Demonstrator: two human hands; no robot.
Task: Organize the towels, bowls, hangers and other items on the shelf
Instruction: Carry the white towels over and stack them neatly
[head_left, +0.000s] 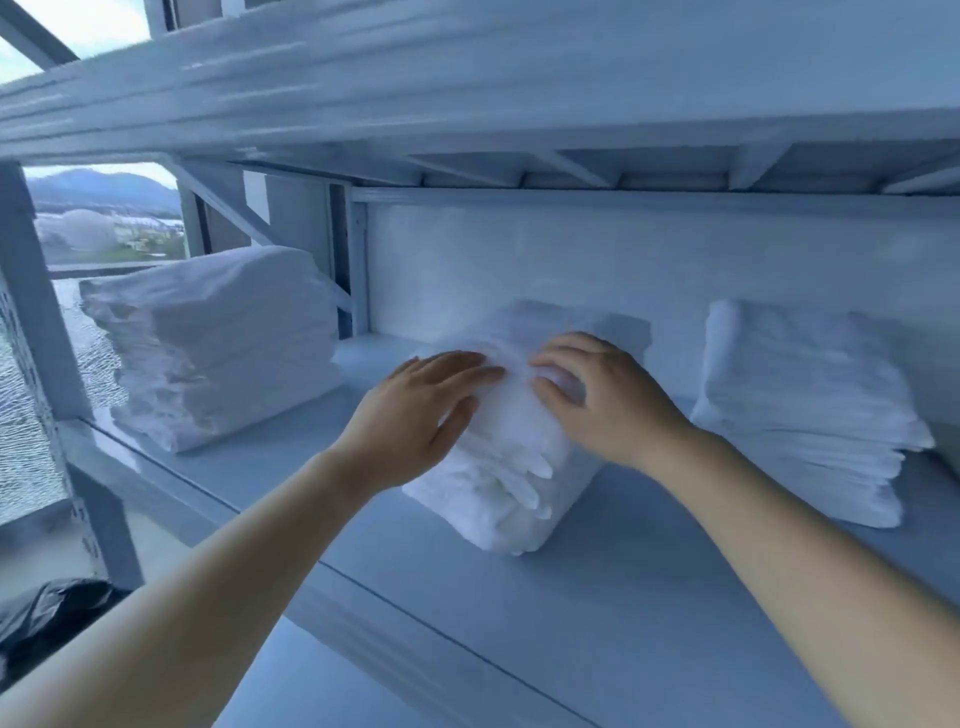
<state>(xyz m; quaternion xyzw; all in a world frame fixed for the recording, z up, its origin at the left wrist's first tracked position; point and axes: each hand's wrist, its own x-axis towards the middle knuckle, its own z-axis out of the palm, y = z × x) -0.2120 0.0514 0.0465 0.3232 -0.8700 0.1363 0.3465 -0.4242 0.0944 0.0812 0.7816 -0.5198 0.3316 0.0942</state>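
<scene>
Three stacks of folded white towels stand on a white metal shelf board (649, 561). The middle towel stack (498, 483) is under both hands. My left hand (415, 415) lies flat on its top left side, fingers spread. My right hand (597, 395) rests on its top right side, fingers curled onto the top towel. A larger left towel stack (218, 343) sits near the shelf's left end. The right towel stack (810, 405) stands apart from the middle one. No bowls or hangers are in view.
The upper shelf board (467, 78) hangs low overhead. A white back wall (519, 254) closes the shelf behind the stacks. A shelf post (36, 312) stands at left before a window. A black bag (47, 618) lies low at left.
</scene>
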